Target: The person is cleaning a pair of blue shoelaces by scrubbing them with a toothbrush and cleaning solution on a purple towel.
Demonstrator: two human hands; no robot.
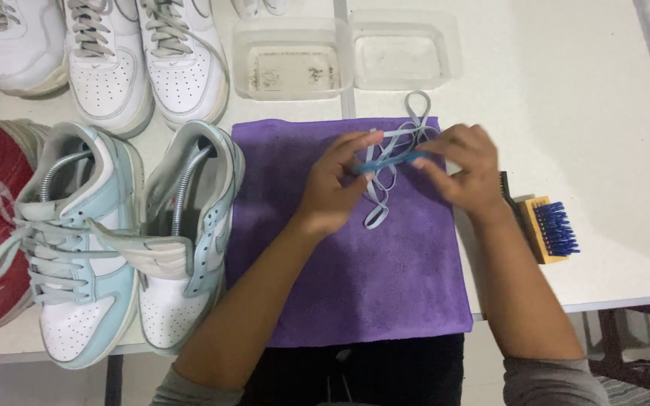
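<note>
White desk (611,113) is carrying a soft purple microfibre towel (370,278) in the middle. Above it, the left hand (336,184) and right hand (464,169) are pinching a flat, pale-blue shoelace (385,180), fingers clamped on its loops. Keeping the lace taut and untwisted would help. Laceless blue-white sneakers (122,240) are sitting left; a bristly brush (551,229) right.

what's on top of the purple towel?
On the purple towel: a looped grey shoelace, handled by the left hand and right hand. The hands hide part of the lace.
</note>
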